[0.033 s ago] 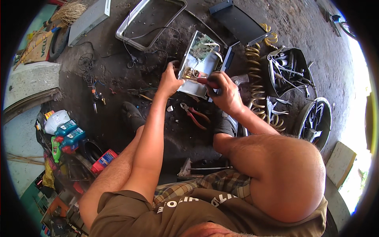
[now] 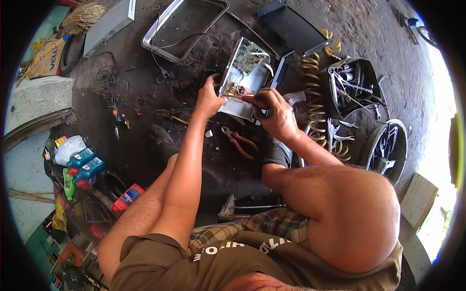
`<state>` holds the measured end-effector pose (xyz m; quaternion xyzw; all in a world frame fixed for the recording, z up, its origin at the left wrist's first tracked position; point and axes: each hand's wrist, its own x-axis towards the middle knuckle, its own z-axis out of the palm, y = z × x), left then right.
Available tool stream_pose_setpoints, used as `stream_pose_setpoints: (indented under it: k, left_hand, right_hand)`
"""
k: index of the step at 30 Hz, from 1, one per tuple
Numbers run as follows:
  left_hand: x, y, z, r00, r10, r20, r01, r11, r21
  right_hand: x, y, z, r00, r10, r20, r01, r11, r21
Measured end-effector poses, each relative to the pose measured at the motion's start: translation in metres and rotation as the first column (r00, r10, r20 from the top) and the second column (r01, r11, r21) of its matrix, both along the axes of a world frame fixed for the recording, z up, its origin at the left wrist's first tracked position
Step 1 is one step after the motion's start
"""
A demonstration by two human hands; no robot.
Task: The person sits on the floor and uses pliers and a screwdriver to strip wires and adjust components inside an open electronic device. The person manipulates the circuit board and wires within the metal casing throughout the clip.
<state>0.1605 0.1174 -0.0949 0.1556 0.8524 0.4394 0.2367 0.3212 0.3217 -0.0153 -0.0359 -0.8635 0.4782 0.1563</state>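
On the dark ground ahead of me lies an opened metal casing (image 2: 236,107) with a green circuit board (image 2: 250,58) in its far end and white cables beside it. My left hand (image 2: 209,102) grips the casing's left wall, thumb at the rim. Smaller parts sit on a second board (image 2: 238,90) in the near half. Over that part, my right hand (image 2: 277,114) is closed round the red and dark handle of a screwdriver (image 2: 248,99). Its shaft points left into the casing; the tip is too small to make out. Red-handled cutting pliers (image 2: 241,141) lie between my feet.
A yellow coiled hose (image 2: 315,92) and a hammer head (image 2: 295,98) are right of the casing. Beyond stand a tool-filled bin (image 2: 335,109) and a round tub (image 2: 399,167). A metal tray (image 2: 148,41), black cover (image 2: 291,29) and tangled cables (image 2: 107,77) lie farther out. Bottles (image 2: 90,167) stand left.
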Motion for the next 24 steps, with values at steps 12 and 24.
stream_pose_setpoints:
  k: [12,24]
  left_hand:
    - [0.009,0.014,0.019,0.984,-0.049,-0.173,0.033,0.995,-0.099]
    - [0.005,0.015,0.027,0.992,-0.081,-0.101,0.071,0.992,-0.101]
  right_hand:
    - [0.01,-0.013,-0.002,1.0,0.011,0.025,-0.013,0.997,0.078]
    - [0.009,-0.013,-0.005,0.998,0.004,0.055,-0.007,0.998,0.059]
